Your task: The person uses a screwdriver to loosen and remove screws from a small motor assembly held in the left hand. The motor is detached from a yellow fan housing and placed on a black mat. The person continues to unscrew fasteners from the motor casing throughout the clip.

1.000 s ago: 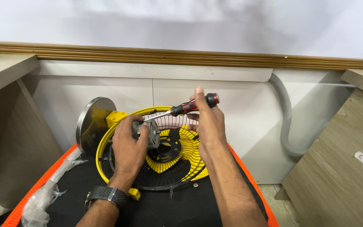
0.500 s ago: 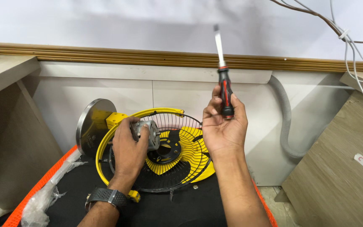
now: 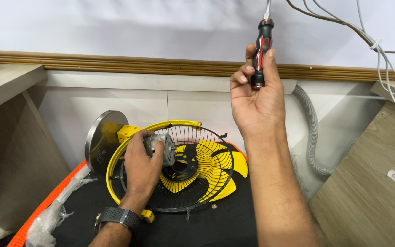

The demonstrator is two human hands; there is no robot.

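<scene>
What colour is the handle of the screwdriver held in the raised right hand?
Black with red stripes, on the screwdriver in the right hand; head view.

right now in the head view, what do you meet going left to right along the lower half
crumpled plastic wrap → round metal base → left hand on the small grey motor → yellow fan blade → right forearm → grey corrugated hose → wooden board
</scene>
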